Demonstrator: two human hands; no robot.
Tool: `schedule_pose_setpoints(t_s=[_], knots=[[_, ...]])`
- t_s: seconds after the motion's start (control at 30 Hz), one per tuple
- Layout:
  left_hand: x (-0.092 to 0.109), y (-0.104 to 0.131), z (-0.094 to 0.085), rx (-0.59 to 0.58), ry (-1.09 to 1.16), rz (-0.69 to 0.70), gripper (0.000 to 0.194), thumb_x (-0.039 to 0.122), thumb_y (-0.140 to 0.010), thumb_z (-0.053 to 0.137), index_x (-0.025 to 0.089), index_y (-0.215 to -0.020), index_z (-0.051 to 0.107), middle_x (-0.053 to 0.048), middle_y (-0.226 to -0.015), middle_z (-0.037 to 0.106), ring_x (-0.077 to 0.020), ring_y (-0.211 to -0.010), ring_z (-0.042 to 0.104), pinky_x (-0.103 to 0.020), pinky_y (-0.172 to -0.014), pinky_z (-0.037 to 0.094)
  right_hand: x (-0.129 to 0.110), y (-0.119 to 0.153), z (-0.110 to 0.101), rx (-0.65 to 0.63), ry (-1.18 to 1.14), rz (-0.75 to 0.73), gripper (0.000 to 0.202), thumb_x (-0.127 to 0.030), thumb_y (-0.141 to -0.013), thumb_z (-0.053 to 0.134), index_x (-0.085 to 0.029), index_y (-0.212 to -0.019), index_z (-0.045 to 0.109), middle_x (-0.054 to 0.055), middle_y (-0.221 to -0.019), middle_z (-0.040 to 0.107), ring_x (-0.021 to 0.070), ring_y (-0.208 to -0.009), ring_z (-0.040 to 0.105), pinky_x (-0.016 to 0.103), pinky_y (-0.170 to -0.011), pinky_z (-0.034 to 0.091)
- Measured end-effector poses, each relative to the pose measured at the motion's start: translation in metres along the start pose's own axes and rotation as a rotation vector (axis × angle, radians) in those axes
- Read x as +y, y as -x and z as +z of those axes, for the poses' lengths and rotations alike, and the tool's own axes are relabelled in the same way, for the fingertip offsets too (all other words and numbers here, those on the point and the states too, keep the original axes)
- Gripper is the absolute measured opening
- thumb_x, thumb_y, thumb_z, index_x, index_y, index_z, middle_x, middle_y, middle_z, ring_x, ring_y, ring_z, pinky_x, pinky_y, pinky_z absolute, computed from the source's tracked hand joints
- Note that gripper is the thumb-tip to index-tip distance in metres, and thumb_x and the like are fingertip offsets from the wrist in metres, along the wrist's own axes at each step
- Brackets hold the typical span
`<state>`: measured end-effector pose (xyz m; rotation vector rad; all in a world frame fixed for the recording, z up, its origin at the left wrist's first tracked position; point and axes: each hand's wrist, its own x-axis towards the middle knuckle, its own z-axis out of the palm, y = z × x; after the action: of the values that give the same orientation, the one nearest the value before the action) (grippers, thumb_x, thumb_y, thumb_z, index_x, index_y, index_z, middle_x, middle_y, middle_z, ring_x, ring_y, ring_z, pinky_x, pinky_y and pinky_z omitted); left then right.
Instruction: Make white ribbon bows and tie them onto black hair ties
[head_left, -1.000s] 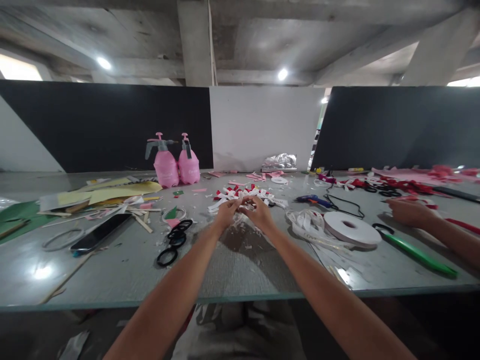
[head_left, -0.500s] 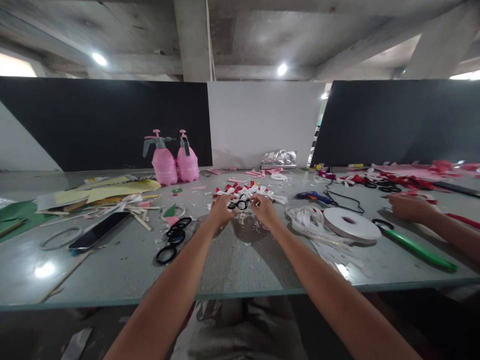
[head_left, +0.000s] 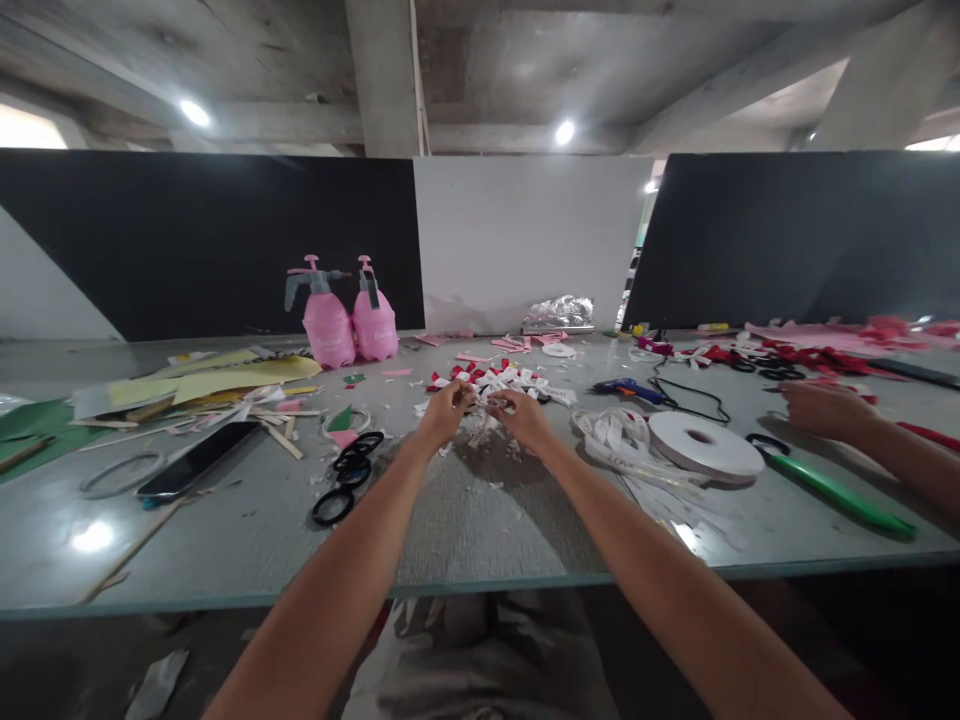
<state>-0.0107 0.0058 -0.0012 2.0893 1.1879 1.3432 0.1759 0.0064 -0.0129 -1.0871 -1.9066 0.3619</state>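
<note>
At the middle of the table, my left hand (head_left: 445, 412) has its thumb and fingers pinched together. Close on its right, my right hand (head_left: 523, 416) is pinched in the same way. Whatever the fingertips hold is too small to make out. Just behind them lies a heap of red and white ribbon bows (head_left: 496, 378). Some pale scraps (head_left: 481, 428) show below the fingertips. Several black hair ties (head_left: 352, 462) lie left of my left forearm. Loose white printed ribbon (head_left: 613, 436) trails beside a white ribbon roll (head_left: 703, 446), right of my right hand.
A blue glue gun (head_left: 628, 390) with a black cord lies behind the roll. Another person's hand (head_left: 829, 410) works at right, near a green tool (head_left: 840, 492). Pink spray bottles (head_left: 328, 328), a phone (head_left: 199, 462) and yellow paper (head_left: 225, 380) are at left. Foil (head_left: 559, 314) stands behind.
My fingertips have lifted slightly and come nearer each other. The black ring seen between them before is hidden or gone from sight. The other person's hand has shifted slightly.
</note>
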Motion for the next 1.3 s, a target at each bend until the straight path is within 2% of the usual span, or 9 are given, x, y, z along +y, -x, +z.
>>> schedule_pose_setpoints(t_s=[0.1, 0.27, 0.5, 0.67, 0.8, 0.9, 1.07, 1.17, 1.3], knots=[[0.001, 0.000, 0.004, 0.026, 0.118, -0.086, 0.027, 0.040, -0.083, 0.055, 0.014, -0.086, 0.060, -0.001, -0.070, 0.063, -0.0131, -0.066, 0.059, -0.023, -0.064, 0.045, 0.000, 0.000, -0.001, -0.032, -0.069, 0.063, 0.028, -0.038, -0.079, 0.061, -0.015, -0.089, 0.073, 0.004, -0.080, 0.070, 0.0159, -0.070, 0.059, 0.025, -0.065, 0.042], [0.003, 0.002, 0.007, -0.033, 0.342, -0.188, 0.042, 0.039, -0.067, 0.073, 0.012, -0.096, 0.059, -0.002, -0.071, 0.065, -0.0146, -0.061, 0.063, -0.025, -0.061, 0.049, 0.002, 0.000, 0.000, 0.015, -0.109, 0.116, 0.032, -0.044, -0.077, 0.061, -0.014, -0.082, 0.072, -0.001, -0.057, 0.058, 0.0108, -0.054, 0.047, 0.022, -0.051, 0.030], [0.007, 0.004, 0.008, -0.011, 0.476, -0.226, 0.058, 0.032, -0.057, 0.080, 0.013, -0.106, 0.055, -0.002, -0.074, 0.067, -0.0142, -0.061, 0.063, -0.026, -0.061, 0.051, 0.000, 0.000, 0.002, -0.048, -0.201, 0.094, 0.043, -0.053, -0.076, 0.061, -0.012, -0.085, 0.072, 0.000, -0.065, 0.062, 0.0104, -0.056, 0.046, 0.021, -0.053, 0.032], [0.001, 0.003, 0.010, -0.013, 0.424, -0.224, 0.057, 0.031, -0.058, 0.079, 0.012, -0.107, 0.058, -0.001, -0.071, 0.066, -0.0132, -0.062, 0.060, -0.024, -0.060, 0.048, -0.003, 0.001, 0.000, -0.060, -0.135, 0.081, 0.042, -0.052, -0.077, 0.059, -0.012, -0.081, 0.073, 0.001, -0.063, 0.062, 0.0115, -0.057, 0.047, 0.022, -0.054, 0.032], [-0.006, 0.002, 0.010, -0.121, 0.301, -0.279, 0.033, 0.039, -0.066, 0.070, 0.011, -0.084, 0.066, -0.002, -0.067, 0.064, -0.0123, -0.058, 0.057, -0.024, -0.057, 0.045, -0.003, 0.003, -0.003, -0.023, -0.119, 0.034, 0.033, -0.044, -0.078, 0.058, -0.014, -0.082, 0.071, 0.002, -0.071, 0.066, 0.0142, -0.064, 0.055, 0.023, -0.060, 0.037], [-0.007, 0.003, 0.010, -0.157, 0.207, -0.260, 0.031, 0.043, -0.070, 0.066, 0.012, -0.074, 0.067, -0.002, -0.065, 0.064, -0.0125, -0.058, 0.057, -0.024, -0.058, 0.044, -0.004, 0.005, -0.004, -0.029, -0.091, 0.028, 0.028, -0.039, -0.077, 0.058, -0.015, -0.080, 0.070, 0.002, -0.068, 0.065, 0.0148, -0.063, 0.055, 0.023, -0.059, 0.038], [0.002, 0.004, 0.010, -0.092, 0.062, -0.196, 0.028, 0.039, -0.070, 0.065, 0.012, -0.071, 0.066, -0.002, -0.064, 0.064, -0.0123, -0.059, 0.055, -0.023, -0.056, 0.040, -0.007, 0.007, -0.003, -0.022, -0.076, 0.041, 0.028, -0.039, -0.078, 0.056, -0.014, -0.078, 0.069, 0.002, -0.067, 0.065, 0.0156, -0.064, 0.056, 0.024, -0.060, 0.039], [0.007, 0.003, 0.007, -0.056, 0.046, -0.205, 0.026, 0.038, -0.072, 0.063, 0.012, -0.072, 0.066, -0.002, -0.063, 0.063, -0.0123, -0.058, 0.055, -0.023, -0.056, 0.040, -0.005, 0.007, 0.000, 0.010, -0.143, 0.045, 0.029, -0.038, -0.078, 0.057, -0.014, -0.090, 0.067, 0.004, -0.077, 0.066, 0.0164, -0.071, 0.059, 0.026, -0.064, 0.043], [-0.005, -0.002, -0.004, 0.207, 0.029, -0.277, 0.029, 0.042, -0.075, 0.060, 0.014, -0.076, 0.067, -0.004, -0.065, 0.065, -0.0144, -0.059, 0.058, -0.023, -0.055, 0.040, 0.002, 0.007, -0.002, 0.038, -0.188, 0.122, 0.051, -0.034, -0.074, 0.061, -0.017, -0.121, 0.053, 0.003, -0.080, 0.065, 0.0149, -0.065, 0.058, 0.026, -0.061, 0.045]])
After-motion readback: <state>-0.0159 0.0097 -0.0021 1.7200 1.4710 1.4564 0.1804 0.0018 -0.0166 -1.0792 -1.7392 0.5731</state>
